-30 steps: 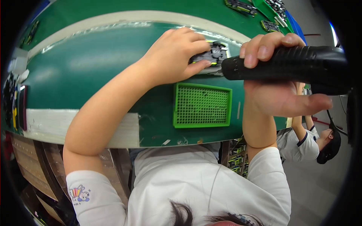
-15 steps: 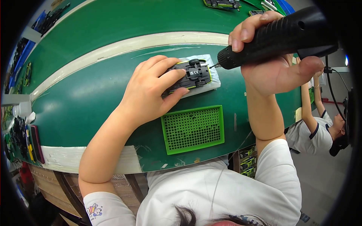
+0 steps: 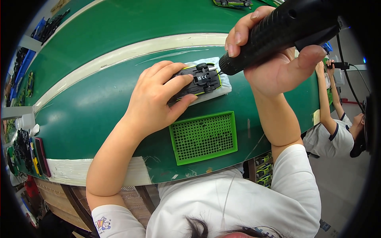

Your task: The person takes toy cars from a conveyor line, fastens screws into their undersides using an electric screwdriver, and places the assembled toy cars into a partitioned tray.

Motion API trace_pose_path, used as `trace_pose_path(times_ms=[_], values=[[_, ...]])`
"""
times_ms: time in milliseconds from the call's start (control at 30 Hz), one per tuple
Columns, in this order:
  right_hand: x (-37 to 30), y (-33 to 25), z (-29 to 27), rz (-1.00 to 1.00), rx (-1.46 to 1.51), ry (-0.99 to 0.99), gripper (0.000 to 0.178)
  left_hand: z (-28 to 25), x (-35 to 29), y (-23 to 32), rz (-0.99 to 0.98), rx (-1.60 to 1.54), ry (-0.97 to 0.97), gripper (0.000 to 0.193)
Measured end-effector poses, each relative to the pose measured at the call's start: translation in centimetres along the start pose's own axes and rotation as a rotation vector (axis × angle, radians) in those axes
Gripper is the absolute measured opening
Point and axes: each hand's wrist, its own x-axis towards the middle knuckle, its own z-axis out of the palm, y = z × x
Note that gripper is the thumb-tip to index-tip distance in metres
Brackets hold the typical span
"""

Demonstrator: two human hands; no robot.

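Toy car (image 3: 200, 81): black, yellow-edged, underside up | left hand (image 3: 156, 101) fingers clasp it | right hand (image 3: 274, 59) fingers wrap black screwdriver (image 3: 278, 33)

The tip of the black, textured power screwdriver (image 3: 278, 33) is hidden where it meets the upturned black toy car chassis with yellow-green trim (image 3: 200, 81), and the tool's upper end runs off the top edge. The left hand (image 3: 158, 99) covers the chassis's left half. The white pad (image 3: 224, 85) under it shows only at its right end. Small parts along the left rim (image 3: 24, 150) are too blurred to tell. A neighbouring worker's hands (image 3: 329, 67) hold something too small to identify.
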Motion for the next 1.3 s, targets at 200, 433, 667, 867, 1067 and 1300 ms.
trace_pose_path(times_ms=[200,433,667,867,1067,1300], values=[[0.4,0.8,1.2,-0.077,-0.068,-0.032,0.100,0.0,0.1,-0.2,0.000,-0.001,-0.009,0.036],[-0.8,1.8,2.3,0.148,-0.096,0.235,0.085,-0.4,0.3,0.1,-0.017,0.044,-0.030,0.036],[-0.7,1.6,3.0,0.033,0.054,0.291,0.056,0.6,-0.2,0.0,-0.027,-0.013,-0.076,0.031],[1.8,-2.3,2.5,-0.137,0.074,0.390,0.062,0.6,-0.2,-0.1,-0.001,-0.018,-0.077,0.029],[2.5,-7.8,0.5,-0.306,0.110,0.484,0.059,0.6,-0.2,-0.4,-0.016,-0.006,-0.072,0.030],[2.5,-10.3,-0.3,-0.420,0.156,0.546,0.060,0.6,-0.5,-1.4,-0.007,0.002,-0.078,0.030]])
